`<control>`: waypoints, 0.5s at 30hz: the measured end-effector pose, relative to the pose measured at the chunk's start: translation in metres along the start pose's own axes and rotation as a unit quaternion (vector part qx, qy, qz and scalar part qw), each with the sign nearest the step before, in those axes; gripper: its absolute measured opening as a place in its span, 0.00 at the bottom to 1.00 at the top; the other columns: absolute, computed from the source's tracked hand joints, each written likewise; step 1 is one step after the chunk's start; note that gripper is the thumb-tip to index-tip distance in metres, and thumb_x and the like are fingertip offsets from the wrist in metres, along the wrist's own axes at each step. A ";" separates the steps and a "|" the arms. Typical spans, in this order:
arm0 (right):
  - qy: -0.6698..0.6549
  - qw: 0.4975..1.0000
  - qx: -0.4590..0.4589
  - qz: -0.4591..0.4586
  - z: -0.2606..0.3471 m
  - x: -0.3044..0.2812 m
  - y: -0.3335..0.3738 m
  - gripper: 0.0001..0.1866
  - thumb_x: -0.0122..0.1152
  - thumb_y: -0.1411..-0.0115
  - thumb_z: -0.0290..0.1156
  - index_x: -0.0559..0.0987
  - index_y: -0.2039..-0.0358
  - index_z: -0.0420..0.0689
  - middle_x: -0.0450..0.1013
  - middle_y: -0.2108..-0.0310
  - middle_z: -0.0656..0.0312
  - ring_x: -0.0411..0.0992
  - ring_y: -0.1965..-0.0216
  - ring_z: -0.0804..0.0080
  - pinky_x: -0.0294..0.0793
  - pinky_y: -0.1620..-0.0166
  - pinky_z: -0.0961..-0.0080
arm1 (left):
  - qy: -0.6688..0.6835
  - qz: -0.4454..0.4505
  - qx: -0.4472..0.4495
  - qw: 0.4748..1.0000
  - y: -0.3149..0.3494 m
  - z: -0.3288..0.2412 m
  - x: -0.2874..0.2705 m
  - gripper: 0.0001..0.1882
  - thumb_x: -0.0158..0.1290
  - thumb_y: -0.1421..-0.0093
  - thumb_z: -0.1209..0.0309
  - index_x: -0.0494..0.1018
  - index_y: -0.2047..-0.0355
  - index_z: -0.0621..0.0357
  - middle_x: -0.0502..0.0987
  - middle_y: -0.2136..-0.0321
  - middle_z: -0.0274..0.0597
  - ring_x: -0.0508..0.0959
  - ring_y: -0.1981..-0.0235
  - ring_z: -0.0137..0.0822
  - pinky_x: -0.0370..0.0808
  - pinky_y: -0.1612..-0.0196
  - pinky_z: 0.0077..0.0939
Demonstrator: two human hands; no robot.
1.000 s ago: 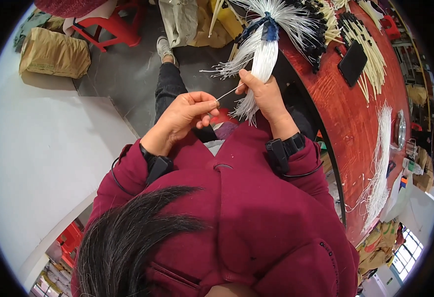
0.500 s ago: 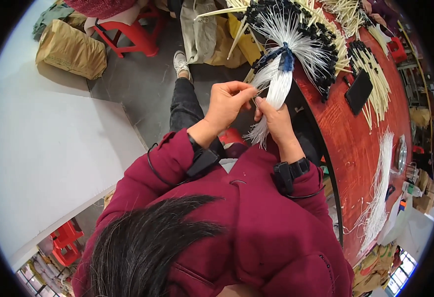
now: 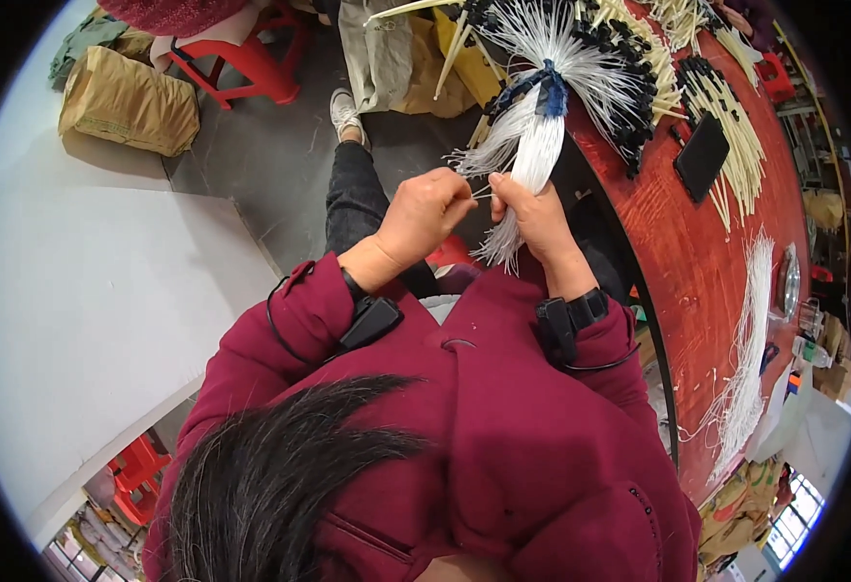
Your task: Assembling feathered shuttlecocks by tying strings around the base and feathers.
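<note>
My right hand (image 3: 534, 215) grips a thick bundle of white cords (image 3: 536, 155) bound with a blue tie near its far end, where the strands fan out over black-tipped pieces on the red-brown table (image 3: 726, 281). My left hand (image 3: 425, 211) sits just left of it, fingers pinched on a thin white strand drawn from the bundle. Loose cord ends hang below my right hand. Both wrists wear black bands over dark red sleeves.
A black flat device (image 3: 702, 155) and cream-coloured strips (image 3: 736, 136) lie on the table, with more white cords (image 3: 751, 359) toward its right. A red stool (image 3: 251, 58) and a brown sack (image 3: 127, 99) stand on the grey floor. A white surface (image 3: 86, 320) fills the left.
My left hand has moved in closer to the bundle, from holding a strand out to the left to pinching right beside my right hand. The view has shifted slightly downward.
</note>
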State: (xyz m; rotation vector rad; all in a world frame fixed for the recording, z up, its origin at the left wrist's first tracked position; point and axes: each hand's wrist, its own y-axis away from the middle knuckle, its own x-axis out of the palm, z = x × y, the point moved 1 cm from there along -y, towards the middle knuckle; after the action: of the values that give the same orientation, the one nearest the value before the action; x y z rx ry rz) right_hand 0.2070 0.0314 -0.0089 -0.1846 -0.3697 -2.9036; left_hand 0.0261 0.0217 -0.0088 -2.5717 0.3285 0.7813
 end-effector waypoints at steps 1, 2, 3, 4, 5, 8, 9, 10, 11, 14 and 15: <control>0.005 1.000 0.000 0.004 0.000 0.001 0.000 0.13 0.56 0.40 0.32 0.73 0.81 0.43 0.67 0.84 0.68 0.65 0.82 0.81 0.63 0.75 0.82 | 0.022 -0.012 -0.010 1.000 0.000 -0.001 0.000 0.03 0.57 0.46 0.77 0.74 0.72 0.63 0.77 0.77 0.41 0.75 0.80 0.32 0.71 0.77 0.22; 0.010 1.000 -0.002 0.008 0.001 0.002 -0.001 0.13 0.55 0.40 0.32 0.73 0.81 0.43 0.67 0.85 0.68 0.65 0.82 0.81 0.63 0.75 0.82 | 0.024 -0.010 -0.010 1.000 0.000 -0.004 -0.001 0.03 0.57 0.46 0.77 0.74 0.72 0.63 0.77 0.77 0.41 0.75 0.80 0.32 0.71 0.77 0.22; 0.010 1.000 -0.001 0.007 0.001 0.002 -0.001 0.13 0.55 0.40 0.32 0.73 0.81 0.43 0.67 0.85 0.68 0.65 0.82 0.81 0.63 0.75 0.82 | 0.104 -0.002 -0.086 0.991 0.000 -0.006 -0.001 0.03 0.56 0.45 0.76 0.73 0.72 0.64 0.77 0.77 0.40 0.75 0.81 0.30 0.70 0.78 0.21; 0.010 1.000 0.002 0.006 0.002 0.002 0.000 0.13 0.55 0.40 0.32 0.73 0.81 0.43 0.67 0.85 0.68 0.65 0.82 0.81 0.63 0.74 0.82 | 0.182 0.007 -0.161 0.970 0.001 -0.007 -0.001 0.04 0.55 0.44 0.76 0.73 0.73 0.64 0.77 0.78 0.38 0.74 0.82 0.28 0.70 0.78 0.19; 0.009 1.000 0.004 0.006 0.002 0.002 0.000 0.13 0.55 0.40 0.32 0.73 0.81 0.43 0.67 0.85 0.69 0.65 0.82 0.81 0.63 0.74 0.82 | 0.258 0.015 -0.234 0.937 0.002 -0.008 0.000 0.05 0.54 0.42 0.75 0.73 0.73 0.65 0.77 0.78 0.36 0.73 0.83 0.26 0.69 0.79 0.18; 0.007 1.000 0.008 0.002 0.004 0.003 0.002 0.14 0.55 0.40 0.32 0.73 0.82 0.44 0.67 0.85 0.69 0.64 0.81 0.81 0.63 0.74 0.82 | 0.256 0.036 -0.229 0.939 0.001 -0.005 0.003 0.06 0.53 0.41 0.74 0.72 0.73 0.64 0.76 0.78 0.34 0.73 0.83 0.23 0.68 0.80 0.16; 0.006 1.000 0.009 0.000 0.005 0.003 0.003 0.14 0.55 0.40 0.33 0.73 0.82 0.44 0.67 0.85 0.69 0.64 0.82 0.81 0.63 0.74 0.82 | 0.255 0.046 -0.226 0.939 0.000 -0.006 0.004 0.07 0.52 0.40 0.73 0.72 0.73 0.64 0.76 0.78 0.33 0.73 0.83 0.21 0.68 0.81 0.14; 0.004 1.000 0.009 -0.002 0.005 0.003 0.003 0.14 0.55 0.40 0.33 0.72 0.82 0.44 0.66 0.85 0.69 0.64 0.82 0.81 0.63 0.74 0.82 | 0.255 0.047 -0.226 0.939 0.001 -0.006 0.004 0.07 0.52 0.40 0.73 0.72 0.73 0.64 0.76 0.78 0.33 0.73 0.83 0.21 0.68 0.81 0.14; 0.003 1.000 0.010 -0.003 0.005 0.003 0.003 0.14 0.55 0.40 0.33 0.72 0.82 0.44 0.66 0.85 0.69 0.64 0.82 0.81 0.63 0.74 0.82 | 0.264 0.061 -0.248 0.930 0.002 -0.006 0.003 0.06 0.53 0.40 0.73 0.71 0.72 0.63 0.76 0.78 0.33 0.73 0.83 0.21 0.68 0.81 0.14; 0.007 1.000 0.003 -0.005 0.005 0.003 0.002 0.16 0.55 0.41 0.33 0.72 0.85 0.43 0.67 0.86 0.68 0.64 0.83 0.80 0.63 0.76 0.81 | 0.281 0.090 -0.291 0.910 0.002 -0.008 -0.002 0.06 0.53 0.40 0.72 0.71 0.71 0.62 0.77 0.77 0.34 0.74 0.83 0.22 0.68 0.81 0.14; 0.006 1.000 0.003 -0.006 0.006 0.003 0.003 0.16 0.55 0.41 0.33 0.72 0.85 0.43 0.67 0.86 0.68 0.64 0.83 0.80 0.63 0.76 0.81 | 0.316 0.093 -0.300 0.895 0.002 -0.008 -0.003 0.06 0.53 0.40 0.71 0.71 0.70 0.61 0.77 0.76 0.34 0.75 0.82 0.22 0.69 0.80 0.14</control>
State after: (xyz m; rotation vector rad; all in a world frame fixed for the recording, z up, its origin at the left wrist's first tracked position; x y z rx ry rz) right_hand 0.2056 0.0300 -0.0024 -0.1636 -0.3783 -2.9144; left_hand 0.0267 0.0165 -0.0017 -3.3852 0.6112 0.0494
